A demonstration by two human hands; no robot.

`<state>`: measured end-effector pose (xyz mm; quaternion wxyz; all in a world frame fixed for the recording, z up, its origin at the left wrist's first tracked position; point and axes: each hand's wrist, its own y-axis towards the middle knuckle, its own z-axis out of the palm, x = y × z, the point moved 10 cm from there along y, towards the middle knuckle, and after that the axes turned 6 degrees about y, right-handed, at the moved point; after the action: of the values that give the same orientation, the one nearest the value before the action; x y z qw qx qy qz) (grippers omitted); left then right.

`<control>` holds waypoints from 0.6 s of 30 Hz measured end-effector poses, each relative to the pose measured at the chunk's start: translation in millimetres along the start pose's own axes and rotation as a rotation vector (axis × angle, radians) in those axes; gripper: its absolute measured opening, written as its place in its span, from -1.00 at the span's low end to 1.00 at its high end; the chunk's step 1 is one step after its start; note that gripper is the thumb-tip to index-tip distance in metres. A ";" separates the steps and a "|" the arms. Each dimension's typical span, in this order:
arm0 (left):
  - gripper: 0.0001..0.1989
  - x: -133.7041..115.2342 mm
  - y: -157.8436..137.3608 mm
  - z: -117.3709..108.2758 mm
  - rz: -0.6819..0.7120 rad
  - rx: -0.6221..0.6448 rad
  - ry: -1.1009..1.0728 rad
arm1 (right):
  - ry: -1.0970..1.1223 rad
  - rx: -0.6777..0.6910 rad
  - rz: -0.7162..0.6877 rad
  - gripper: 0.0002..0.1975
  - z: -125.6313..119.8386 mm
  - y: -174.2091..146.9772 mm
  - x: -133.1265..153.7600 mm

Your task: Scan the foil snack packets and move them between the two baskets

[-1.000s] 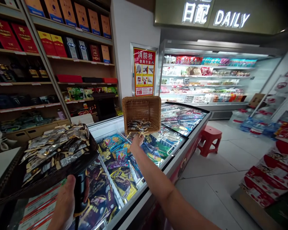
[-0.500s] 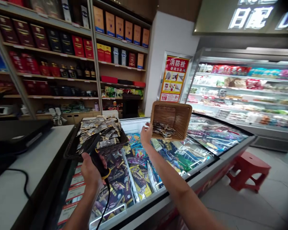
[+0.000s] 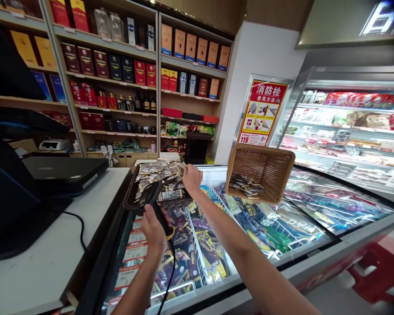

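Note:
My left hand (image 3: 155,232) is wrapped round the handle of a black barcode scanner (image 3: 160,218) with a yellow ring at its base, its cable hanging down. The scanner head is over the near side of a dark woven basket (image 3: 128,197), heaped with small sachets (image 3: 160,173). At the basket's right edge, my right hand (image 3: 192,178) has its fingers closed on what looks like one sachet; the fingertips are partly hidden. A tan wicker basket (image 3: 279,175), tipped toward me with a few similar sachets (image 3: 246,186) inside, is farther right.
Both baskets are on a glass-topped chest freezer (image 3: 213,262) of packaged ice creams. A white counter (image 3: 36,271) with a black device (image 3: 65,173) is at left. Shelves of boxed bottles (image 3: 118,105) stand behind. A red stool (image 3: 377,267) is at lower right.
My right hand has moved left, from beside the tan basket to the sachets in the dark basket, and its fingers have closed. My left hand still holds the scanner. The view has turned left.

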<state>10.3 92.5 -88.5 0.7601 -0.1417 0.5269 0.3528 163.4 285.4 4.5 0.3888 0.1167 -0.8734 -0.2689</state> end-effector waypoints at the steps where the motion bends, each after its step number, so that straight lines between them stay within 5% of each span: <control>1: -0.18 0.9 -1.5 2.0 -0.002 0.014 -0.002 | 0.073 -0.047 0.021 -0.77 -14.0 -5.3 -6.2; 8: -0.18 6.0 -10.7 28.1 -0.060 0.229 -0.006 | 0.613 -0.109 0.088 -0.70 -81.1 -48.4 -63.6; 13: -0.19 14.2 -21.5 49.2 -0.135 0.407 0.076 | 0.883 -0.060 0.274 -0.50 -73.3 -73.5 -117.8; 18: -0.12 23.3 -30.2 56.0 -0.186 0.496 0.170 | 1.123 0.011 0.356 -0.48 -52.4 -84.9 -139.5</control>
<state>74.9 112.9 -91.5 0.7537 -0.0279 0.6438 0.1287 295.3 252.8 -100.1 0.8304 0.0951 -0.5412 -0.0918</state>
